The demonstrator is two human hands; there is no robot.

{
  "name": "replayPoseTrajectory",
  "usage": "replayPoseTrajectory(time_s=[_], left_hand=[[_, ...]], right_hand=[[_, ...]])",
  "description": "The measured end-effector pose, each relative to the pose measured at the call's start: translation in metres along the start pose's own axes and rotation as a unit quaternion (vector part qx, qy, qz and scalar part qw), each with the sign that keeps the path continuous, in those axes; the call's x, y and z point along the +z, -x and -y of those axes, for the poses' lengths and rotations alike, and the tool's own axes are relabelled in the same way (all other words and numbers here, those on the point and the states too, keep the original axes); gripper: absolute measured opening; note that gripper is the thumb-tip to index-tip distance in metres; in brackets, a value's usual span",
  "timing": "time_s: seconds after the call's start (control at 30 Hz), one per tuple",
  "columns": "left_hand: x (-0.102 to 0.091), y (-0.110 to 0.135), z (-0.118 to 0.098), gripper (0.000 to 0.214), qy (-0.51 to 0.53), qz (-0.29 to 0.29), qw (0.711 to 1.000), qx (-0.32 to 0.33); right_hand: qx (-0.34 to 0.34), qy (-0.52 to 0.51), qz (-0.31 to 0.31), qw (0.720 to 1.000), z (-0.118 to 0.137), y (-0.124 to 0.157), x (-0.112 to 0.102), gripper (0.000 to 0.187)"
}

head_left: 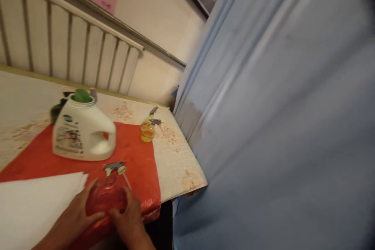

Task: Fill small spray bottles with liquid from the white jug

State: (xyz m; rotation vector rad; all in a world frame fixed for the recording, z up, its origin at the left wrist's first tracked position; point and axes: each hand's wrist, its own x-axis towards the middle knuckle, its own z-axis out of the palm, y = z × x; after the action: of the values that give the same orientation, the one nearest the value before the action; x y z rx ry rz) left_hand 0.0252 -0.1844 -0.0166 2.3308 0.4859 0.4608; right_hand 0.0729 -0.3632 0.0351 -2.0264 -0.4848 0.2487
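- Firmly steady the see-through rounded bottle [103,199], red-looking against its surroundings, low at the near side of the table between left hand [77,208] and right hand [129,213].
- Note fingers curved round both flanks, holding the bottle, with thumbs almost meeting on the near face; a good even cradle.
- Press equally from both sides, without hard squeezing: probably thin, easily dented plastic.
- Beware of the shiny red plastic sheet [140,156] underneath, likely slippery, and of its drooping near edge; better to work farther in, over the cream floral tablecloth [179,164] side of safety.
- Mind the grey-and-pale-green trigger spray head [114,166] by the bottle's top: round pale collar [121,170] and thin pale tube [127,181] showing outside, so seemingly not screwed on. Impossible to tell in this blur whether touching the neck.
- Avoid bumping that tube with the right fingertips, very near to it.
- Watch the left forearm beside the blank white paper [41,203].
- Allow clearance from the large white handled jug [86,140] beyond.
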Motion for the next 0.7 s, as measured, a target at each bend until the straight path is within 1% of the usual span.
replayPoseTrajectory(time_s=[0.1,0.17,0.27,0.33,0.4,0.47,0.5,0.57,0.63,0.7], left_hand=[[0.000,0.007,0.002,0.085,0.036,0.009,0.999,-0.011],[-0.004,0.013,-0.004,0.079,0.053,0.004,0.998,-0.023],[-0.011,0.019,-0.014,0.079,0.073,0.001,0.996,-0.042],[-0.014,0.021,-0.019,0.082,0.080,0.003,0.995,-0.051],[-0.016,0.023,-0.021,0.084,0.084,0.006,0.995,-0.060],[-0.016,0.025,-0.022,0.085,0.086,0.008,0.994,-0.066],[-0.017,0.026,-0.023,0.085,0.087,0.009,0.994,-0.068],[-0.017,0.027,-0.024,0.086,0.088,0.016,0.993,-0.072],[-0.018,0.029,-0.025,0.085,0.091,0.024,0.993,-0.077],[-0.020,0.030,-0.027,0.085,0.095,0.028,0.992,-0.082]], right_hand=[[-0.014,-0.021,0.004,1.000,-0.001,0.000,0.002,0.072],[-0.014,-0.038,-0.002,0.999,-0.002,0.000,0.004,0.069],[-0.014,-0.061,-0.001,0.998,-0.004,-0.002,0.004,0.063],[-0.008,-0.073,-0.008,0.997,-0.004,-0.006,0.001,0.056],[-0.003,-0.066,-0.036,0.997,-0.003,-0.014,-0.006,0.041],[-0.013,-0.034,-0.059,0.998,0.000,-0.027,-0.015,0.029],[-0.019,-0.008,-0.063,0.998,0.003,-0.035,-0.020,0.026],[-0.030,0.084,-0.059,0.994,0.009,-0.053,-0.029,0.024],[-0.039,0.124,-0.052,0.990,0.016,-0.071,-0.032,0.016],[-0.046,0.153,-0.040,0.986,0.021,-0.089,-0.028,0.010]])
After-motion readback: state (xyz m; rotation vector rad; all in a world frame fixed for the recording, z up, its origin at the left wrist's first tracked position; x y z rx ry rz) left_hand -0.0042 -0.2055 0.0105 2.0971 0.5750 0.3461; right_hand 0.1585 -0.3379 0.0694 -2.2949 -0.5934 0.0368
